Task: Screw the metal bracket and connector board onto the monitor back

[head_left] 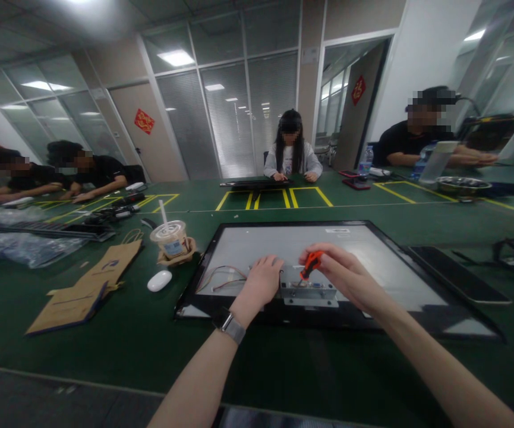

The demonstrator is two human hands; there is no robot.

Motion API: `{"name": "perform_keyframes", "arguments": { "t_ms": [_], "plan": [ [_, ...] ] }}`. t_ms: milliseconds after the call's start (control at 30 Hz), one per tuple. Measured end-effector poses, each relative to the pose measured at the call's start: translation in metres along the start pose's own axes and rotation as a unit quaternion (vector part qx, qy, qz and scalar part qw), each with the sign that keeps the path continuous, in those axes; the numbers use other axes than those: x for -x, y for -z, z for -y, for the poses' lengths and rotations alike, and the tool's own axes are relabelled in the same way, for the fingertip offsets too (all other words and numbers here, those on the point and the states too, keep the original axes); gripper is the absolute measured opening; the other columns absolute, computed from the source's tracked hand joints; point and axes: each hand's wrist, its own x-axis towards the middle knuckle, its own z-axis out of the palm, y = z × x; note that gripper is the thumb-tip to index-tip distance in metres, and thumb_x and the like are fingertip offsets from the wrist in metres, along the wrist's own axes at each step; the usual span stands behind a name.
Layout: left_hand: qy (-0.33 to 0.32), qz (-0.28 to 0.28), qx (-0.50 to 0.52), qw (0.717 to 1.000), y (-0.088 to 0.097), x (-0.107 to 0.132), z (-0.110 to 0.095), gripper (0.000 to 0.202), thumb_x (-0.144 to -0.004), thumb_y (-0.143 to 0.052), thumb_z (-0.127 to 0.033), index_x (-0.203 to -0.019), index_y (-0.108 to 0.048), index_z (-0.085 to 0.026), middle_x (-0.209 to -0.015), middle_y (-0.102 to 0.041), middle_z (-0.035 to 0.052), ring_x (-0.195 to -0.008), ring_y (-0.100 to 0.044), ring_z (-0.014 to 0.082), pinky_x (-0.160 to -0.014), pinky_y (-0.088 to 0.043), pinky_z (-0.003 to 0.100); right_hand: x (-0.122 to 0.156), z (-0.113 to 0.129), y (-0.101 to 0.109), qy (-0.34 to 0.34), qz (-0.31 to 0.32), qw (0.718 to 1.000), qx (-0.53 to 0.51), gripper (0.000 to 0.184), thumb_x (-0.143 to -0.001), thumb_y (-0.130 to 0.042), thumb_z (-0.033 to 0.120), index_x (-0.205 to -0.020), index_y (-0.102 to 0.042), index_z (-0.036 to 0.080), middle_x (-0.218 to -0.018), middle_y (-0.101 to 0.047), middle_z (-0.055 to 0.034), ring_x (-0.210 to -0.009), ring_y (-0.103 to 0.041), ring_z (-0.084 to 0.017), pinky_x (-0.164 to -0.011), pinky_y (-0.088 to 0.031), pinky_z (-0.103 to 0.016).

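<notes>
A flat display panel [372,249] with a black frame lies face down on the green table in front of me. My right hand [341,273] is closed round an orange-handled screwdriver [311,263], its tip down on a small metal bracket [310,292] at the panel's near edge. My left hand [263,279] rests curled on the panel just left of the bracket, its fingers pressed down beside thin coloured wires [221,278]. A watch sits on my left wrist.
A plastic drink cup with straw [170,238], a white mouse [159,280] and brown paper bags [91,279] lie to the left. A black bezel strip [457,273] lies right of the panel. Other people sit around the table with similar panels and tools.
</notes>
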Motion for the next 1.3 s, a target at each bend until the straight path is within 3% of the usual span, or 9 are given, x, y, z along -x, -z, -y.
{"name": "perform_keyframes", "arguments": {
  "t_ms": [133, 367, 567, 700, 1100, 1300],
  "plan": [
    [-0.005, -0.008, 0.009, 1.0, 0.0004, 0.0008, -0.0001, 0.041, -0.097, -0.036, -0.008, -0.132, -0.055, -0.017, -0.136, -0.058, 0.0124, -0.125, -0.055, 0.0228, -0.107, -0.043, 0.036, -0.0001, -0.001, 0.001, 0.002, -0.002, 1.0, 0.0, 0.031, -0.089, -0.068, 0.053, -0.1, -0.074, 0.025, -0.1, -0.078, -0.009, -0.096, -0.073, -0.025, -0.09, -0.058, -0.044],
    [0.006, 0.007, 0.001, 1.0, 0.005, 0.0014, -0.003, 0.042, -0.097, -0.035, -0.008, -0.133, -0.055, -0.016, -0.137, -0.058, 0.0129, -0.124, -0.056, 0.0233, -0.107, -0.043, 0.037, 0.0016, 0.0029, 0.0025, 0.033, 0.058, 0.998, 0.019, 0.023, -0.086, -0.073, 0.047, -0.099, -0.079, 0.029, -0.108, -0.072, -0.0069, -0.106, -0.068, -0.025, -0.09, -0.056, -0.041],
    [0.004, 0.0, 0.002, 1.0, 0.0044, 0.0026, -0.0031, 0.042, -0.098, -0.035, -0.008, -0.133, -0.056, -0.017, -0.14, -0.057, 0.0124, -0.125, -0.055, 0.0227, -0.108, -0.042, 0.036, 0.0006, 0.0028, 0.0011, 0.029, 0.038, 0.999, 0.02, 0.014, -0.082, -0.079, 0.04, -0.082, -0.077, 0.026, -0.085, -0.061, -0.0018, -0.082, -0.064, -0.02, -0.088, -0.056, -0.044],
    [0.008, 0.001, 0.003, 1.0, 0.0051, 0.0029, -0.0034, 0.043, -0.099, -0.035, -0.009, -0.136, -0.055, -0.016, -0.142, -0.056, 0.0125, -0.127, -0.054, 0.024, -0.109, -0.042, 0.037, 0.0001, 0.0005, -0.0012, 0.048, 0.013, 0.999, 0.019, 0.012, -0.08, -0.081, 0.035, -0.078, -0.075, 0.025, -0.083, -0.058, -0.0009, -0.08, -0.06, -0.019, -0.089, -0.055, -0.043],
    [0.006, 0.01, -0.003, 1.0, 0.0051, 0.0004, -0.0032, 0.042, -0.098, -0.037, -0.009, -0.136, -0.055, -0.015, -0.142, -0.056, 0.0139, -0.128, -0.054, 0.0246, -0.109, -0.042, 0.038, 0.0004, 0.0017, 0.0002, 0.077, -0.045, 0.986, 0.138, 0.03, -0.093, -0.065, 0.043, -0.112, -0.076, 0.024, -0.093, -0.066, -0.0061, -0.082, -0.067, -0.021, -0.074, -0.057, -0.035],
    [0.002, 0.007, -0.003, 1.0, 0.002, -0.0002, -0.0015, 0.043, -0.098, -0.037, -0.009, -0.137, -0.054, -0.015, -0.141, -0.056, 0.0134, -0.128, -0.053, 0.0256, -0.11, -0.042, 0.039, -0.001, -0.0019, 0.0012, 0.1, -0.047, 0.986, 0.124, 0.022, -0.095, -0.063, 0.039, -0.105, -0.076, 0.024, -0.099, -0.073, -0.0068, -0.09, -0.071, -0.022, -0.081, -0.058, -0.036]
  ]
}}
